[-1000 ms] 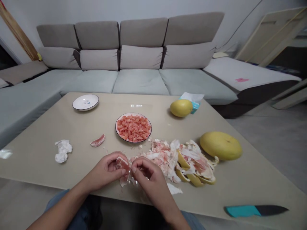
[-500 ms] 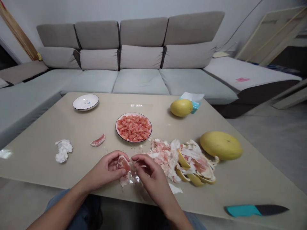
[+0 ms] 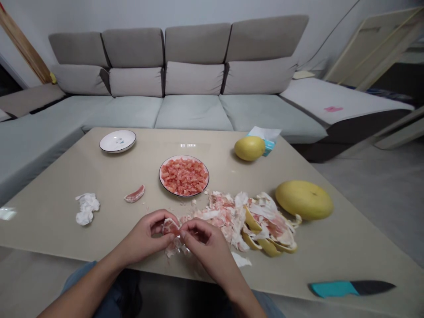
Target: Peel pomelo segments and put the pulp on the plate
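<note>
My left hand (image 3: pixel 149 236) is closed round a red pomelo segment (image 3: pixel 170 226), with pale membrane along its upper edge. The thumb and forefinger of my right hand (image 3: pixel 207 245) pinch the segment's right edge; whether they grip flesh or membrane is too small to tell. Under and beside my hands lie membrane scraps. A heap of peel and membrane (image 3: pixel 235 216) spreads to the right of my right hand. Beyond my hands, a dark-rimmed plate (image 3: pixel 160 179) is full of red pomelo pieces (image 3: pixel 184 176). Another pomelo segment (image 3: pixel 134 194) lies alone on the table, left of that plate.
A crumpled tissue (image 3: pixel 87 208) lies at the left, and a white plate (image 3: pixel 111 143) at the back left. Two whole pomelos, a large one (image 3: pixel 304 200) and a smaller one (image 3: pixel 249 148) by a tissue pack (image 3: pixel 270 145), stand right. A turquoise-handled knife (image 3: pixel 351 288) lies near the front right edge.
My right hand's fingertips have moved left and closed on the edge of the segment, where they were slightly apart from it before. My left hand keeps its hold.
</note>
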Action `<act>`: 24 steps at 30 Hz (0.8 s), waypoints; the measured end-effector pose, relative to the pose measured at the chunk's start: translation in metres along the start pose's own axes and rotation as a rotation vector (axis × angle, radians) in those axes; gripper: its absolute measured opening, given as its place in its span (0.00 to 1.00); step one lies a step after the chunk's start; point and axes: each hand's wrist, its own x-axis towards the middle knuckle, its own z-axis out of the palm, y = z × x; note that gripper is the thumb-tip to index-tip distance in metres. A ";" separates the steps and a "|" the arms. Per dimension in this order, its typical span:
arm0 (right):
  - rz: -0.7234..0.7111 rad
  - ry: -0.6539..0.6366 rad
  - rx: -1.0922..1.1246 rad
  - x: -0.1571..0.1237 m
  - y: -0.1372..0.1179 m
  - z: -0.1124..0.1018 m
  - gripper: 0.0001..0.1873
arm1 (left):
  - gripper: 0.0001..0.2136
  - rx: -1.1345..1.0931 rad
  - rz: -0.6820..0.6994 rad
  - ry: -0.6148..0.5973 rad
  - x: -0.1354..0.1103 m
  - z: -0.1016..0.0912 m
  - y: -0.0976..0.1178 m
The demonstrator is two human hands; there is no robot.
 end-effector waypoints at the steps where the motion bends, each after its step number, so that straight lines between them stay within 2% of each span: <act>1: 0.010 -0.006 0.007 0.000 -0.001 0.000 0.07 | 0.07 0.002 -0.004 0.002 0.000 0.000 0.000; 6: 0.021 -0.003 0.022 0.001 -0.002 0.001 0.06 | 0.07 0.018 0.004 0.002 0.000 0.001 0.002; 12: 0.073 -0.034 0.139 0.002 -0.002 -0.001 0.08 | 0.06 -0.052 -0.006 -0.010 0.000 0.000 -0.001; 24: 0.088 -0.038 0.114 0.003 -0.003 0.001 0.08 | 0.06 -0.013 0.020 -0.017 0.000 0.001 0.000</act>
